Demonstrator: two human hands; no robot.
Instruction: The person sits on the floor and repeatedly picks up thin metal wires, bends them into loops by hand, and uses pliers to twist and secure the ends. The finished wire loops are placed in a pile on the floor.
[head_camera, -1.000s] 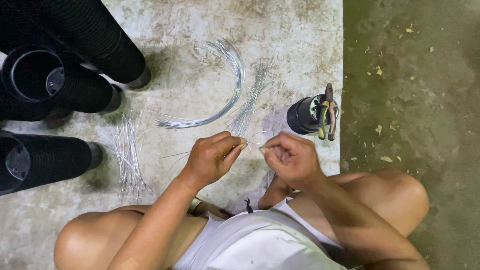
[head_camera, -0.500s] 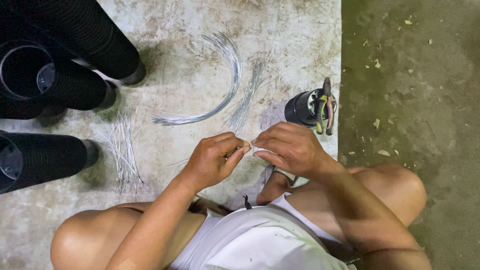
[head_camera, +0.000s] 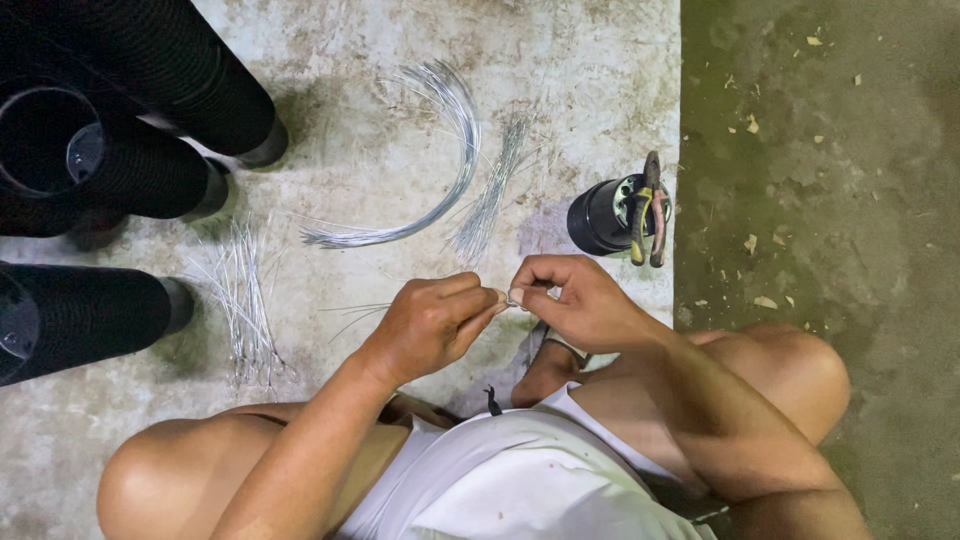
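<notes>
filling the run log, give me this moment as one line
left hand: pinching thin wire | right hand: pinching same wire | pliers: on black pot, untouched | wire bundles: on floor

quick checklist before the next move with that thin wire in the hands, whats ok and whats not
1. Both hands on the work: left hand and right hand meet fingertip to fingertip over the concrete floor. Ok.
2. Thin wire pinched between them: too fine to make out at the fingertips. Cannot tell.
3. Pliers at hand: resting on the small black pot just beyond the right hand. Ok.
4. Spare wire: curved wire bundle and cut wire pieces lie on the floor ahead. Ok.
5. Black pot stacks: lying to the left, apart from both hands. Ok.
</notes>
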